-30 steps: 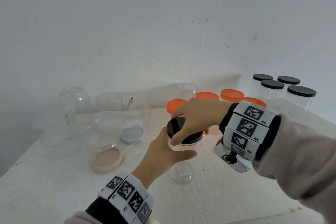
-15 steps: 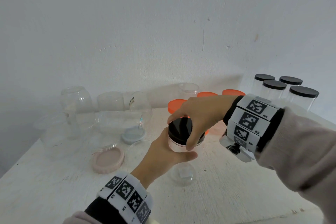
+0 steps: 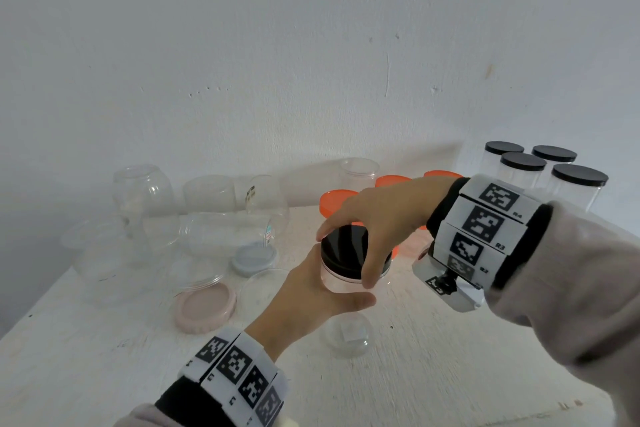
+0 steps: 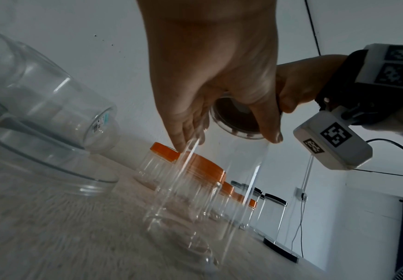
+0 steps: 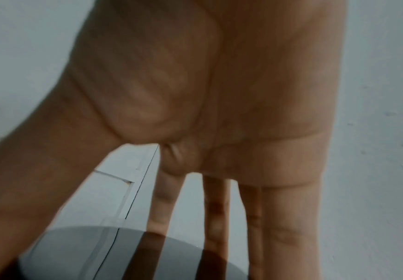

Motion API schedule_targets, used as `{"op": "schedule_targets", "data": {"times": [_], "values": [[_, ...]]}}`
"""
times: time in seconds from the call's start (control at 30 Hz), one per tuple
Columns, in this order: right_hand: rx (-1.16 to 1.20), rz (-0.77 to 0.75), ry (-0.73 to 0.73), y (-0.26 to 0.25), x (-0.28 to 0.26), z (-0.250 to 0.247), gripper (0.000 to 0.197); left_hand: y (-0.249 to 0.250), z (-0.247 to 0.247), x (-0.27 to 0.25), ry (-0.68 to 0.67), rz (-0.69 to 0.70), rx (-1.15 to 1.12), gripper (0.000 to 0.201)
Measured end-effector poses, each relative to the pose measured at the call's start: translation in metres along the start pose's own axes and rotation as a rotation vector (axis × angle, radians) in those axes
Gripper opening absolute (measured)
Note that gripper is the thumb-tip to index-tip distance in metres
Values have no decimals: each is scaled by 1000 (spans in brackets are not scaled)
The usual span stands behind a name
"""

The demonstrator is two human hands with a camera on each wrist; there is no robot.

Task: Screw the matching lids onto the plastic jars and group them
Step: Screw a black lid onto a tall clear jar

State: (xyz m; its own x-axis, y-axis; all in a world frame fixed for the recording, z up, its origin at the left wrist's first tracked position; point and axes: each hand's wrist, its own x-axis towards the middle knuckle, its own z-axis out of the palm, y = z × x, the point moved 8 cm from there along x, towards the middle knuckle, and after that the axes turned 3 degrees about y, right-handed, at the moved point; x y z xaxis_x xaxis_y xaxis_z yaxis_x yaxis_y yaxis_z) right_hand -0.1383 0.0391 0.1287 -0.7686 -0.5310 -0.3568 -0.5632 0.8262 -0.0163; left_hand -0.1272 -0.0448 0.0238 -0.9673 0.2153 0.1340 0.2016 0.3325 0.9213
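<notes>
A tall clear plastic jar (image 3: 341,279) stands on the table near the middle, with a black lid (image 3: 346,248) on its mouth. My left hand (image 3: 311,291) wraps round the jar's upper wall, thumb at the front. From above, my right hand (image 3: 367,229) grips the lid's rim with thumb and spread fingers. In the left wrist view the jar (image 4: 207,189) runs down to the table and the lid (image 4: 233,121) shows from below between my left hand's fingers (image 4: 183,132). The right wrist view shows my fingers (image 5: 219,208) reaching down over the glossy lid (image 5: 87,252).
Several black-lidded jars (image 3: 540,173) stand grouped at the back right, with orange-lidded jars (image 3: 337,201) behind my right hand. Open clear jars (image 3: 145,194) and a jar on its side (image 3: 228,236) crowd the back left. A pink lid (image 3: 206,308), a grey-blue lid (image 3: 254,258) and a clear lid (image 3: 348,334) lie loose.
My right hand has turned round on the black lid, the thumb swinging from the lid's left side to its front right. The left hand has kept the jar in place.
</notes>
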Motion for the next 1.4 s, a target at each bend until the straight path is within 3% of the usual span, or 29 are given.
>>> {"op": "schedule_targets", "data": {"times": [0.13,0.33,0.43,0.57,0.7,0.93,1.13,1.4], "values": [[23,-12,80,1,3,-3,78,-3,0,0,19,-12,-14,81],[74,120,197,9,9,5,70,-4,1,1,38,4,1,86],[66,143,114,12,8,5,74,-2,1,1,31,9,26,86],[-25,55,-38,4,4,2,86,-2,-2,3,52,-3,22,84],[-10,19,30,3,6,-6,83,-2,-2,2,69,-7,38,84],[45,118,210,12,17,-1,75,-1,-4,5,100,-5,36,85],[51,49,56,11,15,0,86,-1,-12,11,122,-12,39,85],[-13,134,179,9,23,-8,73,-2,-12,12,125,-16,37,85]]}}
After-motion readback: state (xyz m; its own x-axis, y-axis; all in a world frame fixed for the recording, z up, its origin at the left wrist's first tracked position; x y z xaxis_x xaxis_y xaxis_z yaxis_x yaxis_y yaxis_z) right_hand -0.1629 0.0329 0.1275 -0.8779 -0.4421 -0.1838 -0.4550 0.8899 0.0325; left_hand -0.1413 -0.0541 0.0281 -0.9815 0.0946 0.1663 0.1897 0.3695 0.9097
